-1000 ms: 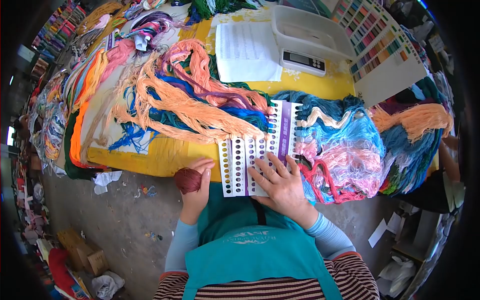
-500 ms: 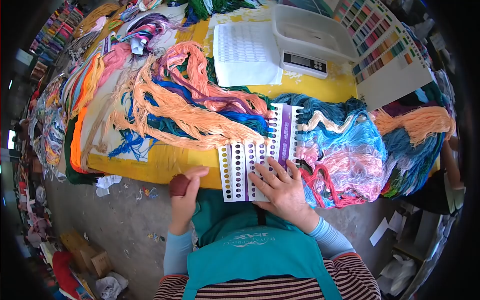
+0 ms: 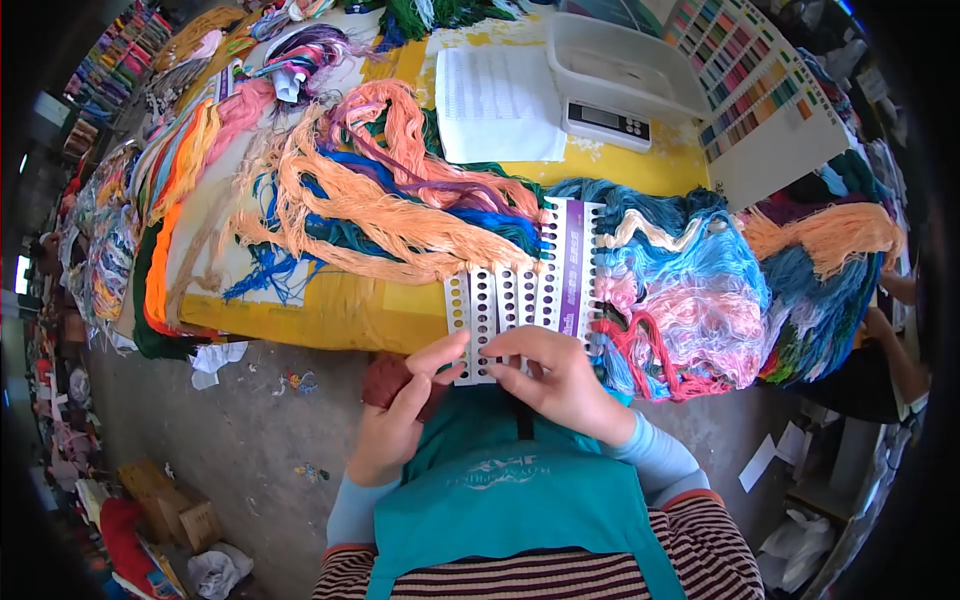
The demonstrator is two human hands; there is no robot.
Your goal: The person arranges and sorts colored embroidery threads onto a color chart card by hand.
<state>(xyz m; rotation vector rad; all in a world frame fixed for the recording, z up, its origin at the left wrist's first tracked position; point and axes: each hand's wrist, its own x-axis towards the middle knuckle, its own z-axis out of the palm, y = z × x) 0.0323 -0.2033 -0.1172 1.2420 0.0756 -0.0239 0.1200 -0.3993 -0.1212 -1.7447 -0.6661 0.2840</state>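
Observation:
Several white punched thread cards (image 3: 482,318) lie overlapped at the table's front edge, one with a purple printed strip. Peach thread (image 3: 400,240) hangs from their far end toward the left. My left hand (image 3: 392,435) is closed around a dark reddish-brown bundle (image 3: 384,379), apparently thread, with its fingertips near the leftmost card's lower end. Over the lower ends of the cards is my right hand (image 3: 565,385); its thumb and fingers are bent together in a pinch beside the left fingertips. Whatever lies between them is too small to make out.
Blue and pink thread (image 3: 690,320) is heaped right of the cards. Behind are a printed sheet (image 3: 500,105), a digital scale (image 3: 607,122), a plastic tub (image 3: 625,65) and a colour chart (image 3: 765,110). At far right, another person's arm (image 3: 890,345) shows.
My left hand has brought the brown bundle rightward to the cards. My right hand, spread flat on the cards before, has lifted and curled its fingers near their lower edge.

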